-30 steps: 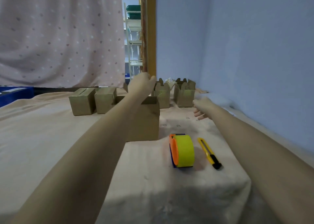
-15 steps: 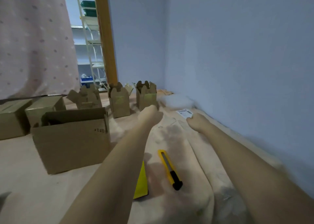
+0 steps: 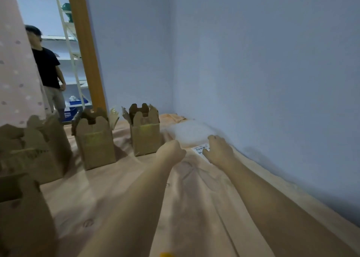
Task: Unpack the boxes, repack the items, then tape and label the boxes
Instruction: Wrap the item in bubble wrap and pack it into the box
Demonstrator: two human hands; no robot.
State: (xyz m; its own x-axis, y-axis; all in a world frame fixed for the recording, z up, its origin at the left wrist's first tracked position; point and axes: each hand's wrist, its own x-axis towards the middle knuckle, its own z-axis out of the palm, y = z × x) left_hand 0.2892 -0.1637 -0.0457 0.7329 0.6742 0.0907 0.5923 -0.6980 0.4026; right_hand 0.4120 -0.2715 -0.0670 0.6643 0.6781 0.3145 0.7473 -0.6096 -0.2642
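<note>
Three small brown boxes [image 3: 144, 132] stand upright in a row on the worktop [image 3: 120, 194], top flaps open. Far right, a white printed label [image 3: 200, 149] lies flat beside a blurred white wad [image 3: 188, 133].

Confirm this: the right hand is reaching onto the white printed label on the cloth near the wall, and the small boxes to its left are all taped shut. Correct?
Not quite. The head view shows the right hand on the white printed label near the wall, but the small boxes to its left stand with their top flaps open, not taped shut.
</note>
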